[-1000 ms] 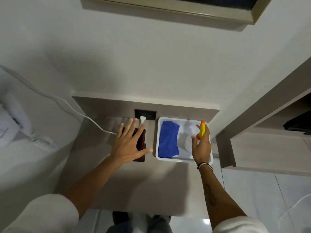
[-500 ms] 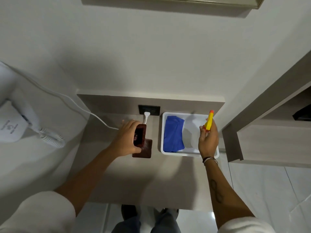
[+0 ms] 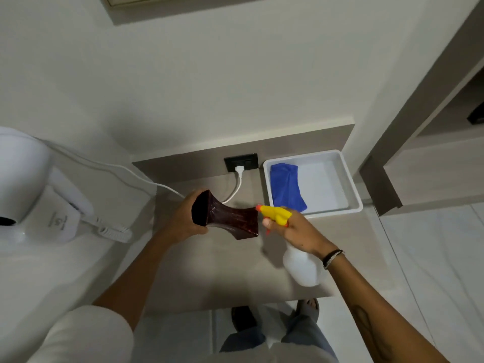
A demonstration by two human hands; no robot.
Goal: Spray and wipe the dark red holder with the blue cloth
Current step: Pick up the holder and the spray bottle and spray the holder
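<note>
My left hand [image 3: 180, 221] grips the dark red holder [image 3: 227, 218] by its open end and holds it tilted sideways above the counter. My right hand [image 3: 296, 231] is shut on a white spray bottle [image 3: 301, 265] with a yellow trigger head [image 3: 275, 213]. The orange nozzle tip sits right beside the holder's wide base, pointing at it. The blue cloth [image 3: 286, 188] lies folded in the left part of the white tray [image 3: 351, 189] at the back right of the counter.
A black wall socket [image 3: 241, 162] with a white plug and cable [image 3: 146, 182] sits behind the holder. A white wall-mounted hair dryer [image 3: 34, 189] with a coiled cord hangs at left. A shelf unit [image 3: 419, 142] stands at right; my feet show below the counter edge.
My left hand picked the holder up off the counter and tipped it sideways. My right hand lifted the spray bottle out of the tray and swung its nozzle left to the holder.
</note>
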